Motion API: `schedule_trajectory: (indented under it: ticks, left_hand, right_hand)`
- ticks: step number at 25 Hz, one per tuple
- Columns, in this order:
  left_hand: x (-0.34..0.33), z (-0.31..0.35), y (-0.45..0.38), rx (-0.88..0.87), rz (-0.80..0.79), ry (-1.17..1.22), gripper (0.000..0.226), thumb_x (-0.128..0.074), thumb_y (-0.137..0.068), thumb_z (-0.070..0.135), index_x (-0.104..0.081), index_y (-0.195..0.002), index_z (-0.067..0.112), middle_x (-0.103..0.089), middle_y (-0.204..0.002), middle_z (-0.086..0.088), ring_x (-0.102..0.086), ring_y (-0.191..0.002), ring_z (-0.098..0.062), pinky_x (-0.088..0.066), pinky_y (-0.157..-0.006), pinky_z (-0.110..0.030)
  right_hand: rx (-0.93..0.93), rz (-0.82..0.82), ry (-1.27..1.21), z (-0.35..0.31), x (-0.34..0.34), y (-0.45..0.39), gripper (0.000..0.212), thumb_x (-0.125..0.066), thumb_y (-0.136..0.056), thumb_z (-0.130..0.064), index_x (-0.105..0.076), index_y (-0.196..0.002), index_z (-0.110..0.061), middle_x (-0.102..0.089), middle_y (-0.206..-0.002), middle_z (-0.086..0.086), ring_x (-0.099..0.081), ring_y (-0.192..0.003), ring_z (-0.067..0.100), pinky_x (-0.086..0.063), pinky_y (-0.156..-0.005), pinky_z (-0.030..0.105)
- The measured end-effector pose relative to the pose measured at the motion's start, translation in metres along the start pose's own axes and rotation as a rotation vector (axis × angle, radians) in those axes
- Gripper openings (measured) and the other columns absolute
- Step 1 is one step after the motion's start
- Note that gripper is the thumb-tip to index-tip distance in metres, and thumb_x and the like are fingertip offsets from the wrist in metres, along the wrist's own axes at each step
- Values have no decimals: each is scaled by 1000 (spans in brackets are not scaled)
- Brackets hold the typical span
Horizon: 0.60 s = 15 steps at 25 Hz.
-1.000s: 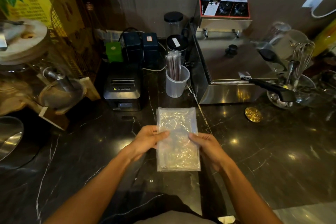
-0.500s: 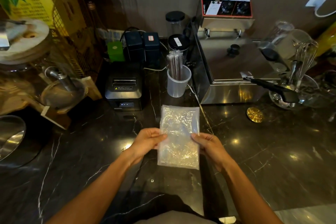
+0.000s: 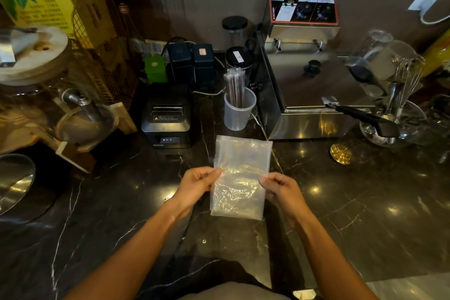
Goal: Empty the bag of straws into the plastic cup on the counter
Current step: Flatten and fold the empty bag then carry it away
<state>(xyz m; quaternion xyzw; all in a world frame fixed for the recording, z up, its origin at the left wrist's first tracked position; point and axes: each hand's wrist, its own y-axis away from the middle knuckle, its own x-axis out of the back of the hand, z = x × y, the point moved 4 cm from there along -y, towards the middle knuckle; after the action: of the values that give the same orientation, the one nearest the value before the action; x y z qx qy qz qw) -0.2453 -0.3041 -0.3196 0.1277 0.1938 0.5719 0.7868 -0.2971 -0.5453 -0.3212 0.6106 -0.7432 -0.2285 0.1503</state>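
Observation:
A clear, flat plastic bag (image 3: pixel 239 178) is held over the dark marble counter (image 3: pixel 365 214) in the middle of the head view. My left hand (image 3: pixel 197 186) pinches its left edge and my right hand (image 3: pixel 282 190) pinches its right edge. I see no straws inside it. Beyond the bag stands a translucent plastic cup (image 3: pixel 238 112) with a bundle of wrapped dark straws (image 3: pixel 235 87) upright in it.
A black receipt printer (image 3: pixel 166 117) sits left of the cup and a steel fryer (image 3: pixel 314 85) right of it, its black handle (image 3: pixel 365 118) jutting out. Glass bowls with a whisk (image 3: pixel 404 80) stand far right. A metal bowl (image 3: pixel 13 182) is at the left edge.
Both hands have lifted the bag slightly and shifted it a little right and toward the cup; the grip moved from flat fingers to pinching the edges.

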Motion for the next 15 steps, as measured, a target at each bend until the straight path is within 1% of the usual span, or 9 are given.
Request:
schedule_trajectory:
  ticks: [2, 4, 6, 7, 9, 11, 13, 15]
  left_hand:
    - [1, 0, -1, -8, 26, -1, 27, -62, -100, 21, -74, -106, -3, -79, -105, -17, -77, -102, -33, -63, -91, -39]
    - [3, 0, -1, -34, 63, -19, 23, -64, -99, 17, -70, -116, 2, -79, -106, -19, -77, -103, -34, -61, -95, -48]
    - [3, 6, 0, -88, 79, -34, 34, -66, -97, 12, -59, -131, 12, -77, -104, -21, -77, -100, -33, -62, -91, -47]
    - [2, 10, 0, -133, 76, -56, 39, -67, -97, 10, -54, -134, 16, -76, -102, -21, -77, -98, -32, -63, -88, -44]
    - [2, 20, 2, -251, 55, -157, 38, -66, -98, 10, -55, -133, 20, -75, -99, -19, -77, -96, -28, -64, -87, -38]
    - [0, 29, 2, -324, -5, -273, 32, -63, -100, 11, -63, -131, 19, -73, -104, -14, -75, -101, -22, -62, -92, -36]
    - [0, 36, 1, -286, -62, -284, 41, -66, -97, 12, -62, -138, 16, -74, -114, -11, -74, -109, -20, -60, -96, -36]
    - [1, 42, 2, -227, -120, -281, 54, -73, -91, 10, -57, -143, 16, -75, -118, -3, -74, -111, -16, -60, -97, -35]
  right_hand:
    - [1, -4, -40, -1, -2, 2, 14, -71, -93, -8, -72, -107, -4, -77, -115, 19, -75, -107, 35, -56, -102, 54]
    - [25, 17, -66, -4, -4, 4, 31, -73, -91, -6, -66, -120, -16, -78, -113, 18, -77, -102, 31, -59, -95, 50]
    - [74, 24, -27, -8, -6, 6, 47, -73, -91, -4, -60, -128, -30, -79, -109, 13, -78, -99, 27, -60, -90, 46]
    - [94, 15, -4, -11, -7, 7, 48, -71, -93, -4, -61, -130, -33, -78, -108, 10, -77, -99, 25, -61, -89, 45]
    - [155, -12, 94, -18, -7, 9, 38, -65, -98, -4, -70, -124, -31, -76, -108, 6, -74, -100, 24, -59, -88, 41]
    - [188, -47, 175, -28, -3, 10, 32, -63, -99, -4, -76, -118, -27, -76, -113, 3, -72, -105, 24, -58, -88, 33]
    - [159, -123, 208, -38, -1, 12, 37, -68, -96, -7, -72, -127, -26, -74, -117, 8, -72, -108, 22, -58, -90, 30]
    - [141, -183, 272, -44, 0, 14, 46, -72, -93, -8, -65, -135, -24, -74, -117, 11, -73, -108, 19, -58, -89, 26]
